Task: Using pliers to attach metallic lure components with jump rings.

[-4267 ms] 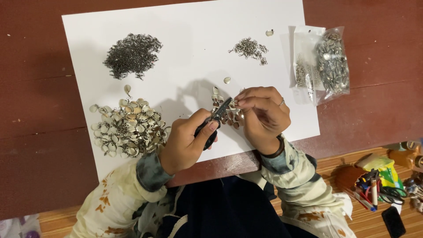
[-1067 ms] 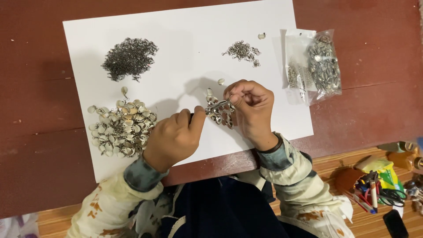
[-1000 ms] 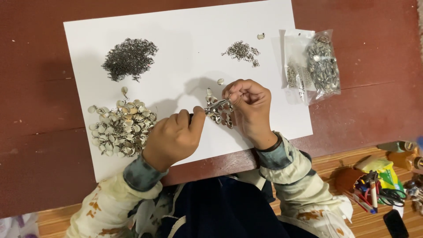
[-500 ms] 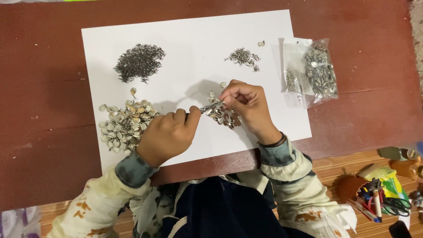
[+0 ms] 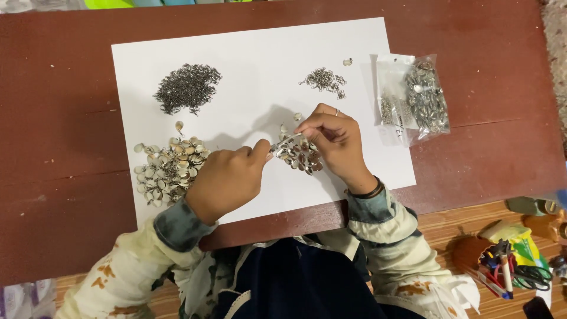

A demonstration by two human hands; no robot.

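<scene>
My left hand (image 5: 227, 180) grips small pliers (image 5: 283, 143), whose metal tip points right towards my right hand (image 5: 333, 139). My right hand pinches the top of a cluster of linked small shells (image 5: 300, 155) that rests on the white paper sheet (image 5: 248, 53). The pliers' tip meets the cluster right at my right fingertips. A pile of loose shells (image 5: 168, 168) lies just left of my left hand.
A heap of dark metal rings (image 5: 186, 87) lies at the paper's upper left, a smaller heap (image 5: 323, 78) at the upper right. Clear plastic bags of metal parts (image 5: 416, 97) sit off the paper's right edge on the dark red table (image 5: 59, 88). Craft clutter (image 5: 511, 260) lies on the floor.
The view has shifted slightly. Both hands stay together over the shell cluster, and the pliers' tip now shows between them.
</scene>
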